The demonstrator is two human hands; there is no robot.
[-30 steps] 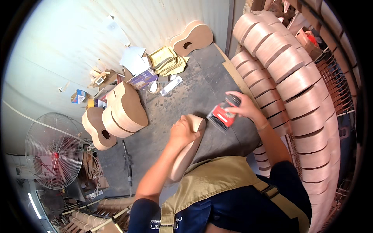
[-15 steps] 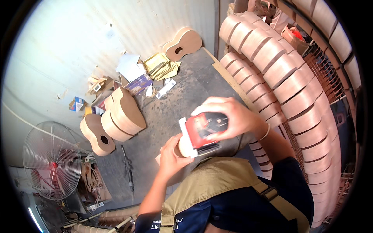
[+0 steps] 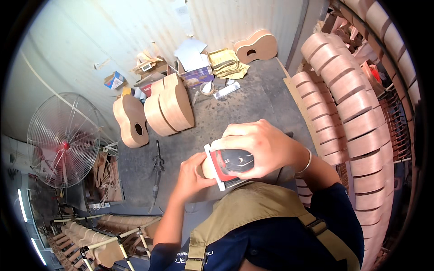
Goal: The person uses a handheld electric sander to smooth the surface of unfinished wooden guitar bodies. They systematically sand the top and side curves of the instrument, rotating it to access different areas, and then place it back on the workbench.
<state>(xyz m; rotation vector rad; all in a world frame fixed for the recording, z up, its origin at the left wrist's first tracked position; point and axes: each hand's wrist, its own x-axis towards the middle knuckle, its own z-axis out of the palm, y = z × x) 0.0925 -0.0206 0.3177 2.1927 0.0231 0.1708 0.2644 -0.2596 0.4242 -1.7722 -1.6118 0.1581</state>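
Observation:
My right hand (image 3: pixel 271 147) is wrapped over the top of a red and black electric sander (image 3: pixel 236 161), which is turned on its side with its pale pad facing left. Against that pad is a light wooden piece (image 3: pixel 208 168), mostly hidden behind the sander; its full shape cannot be made out. Gripping this piece from the left is my left hand (image 3: pixel 192 176), thumb and fingers curled round it. Both hands are close to my apron (image 3: pixel 262 203), over the near edge of the dark workbench (image 3: pixel 217 122).
Small guitar-shaped wooden bodies (image 3: pixel 169 108) stand at the bench's left, another (image 3: pixel 257 47) at the back. Yellow sandpaper sheets (image 3: pixel 227 63) lie near a purple box (image 3: pixel 197 76). A black air blow gun (image 3: pixel 157 176) lies left of my hands. A fan (image 3: pixel 66 145) stands left; stacked bodies (image 3: pixel 357 108) rise right.
The view has swung, so the bench and its things appear farther right. Both hands keep their hold; the sander has tilted slightly and sits a little lower against the wooden piece.

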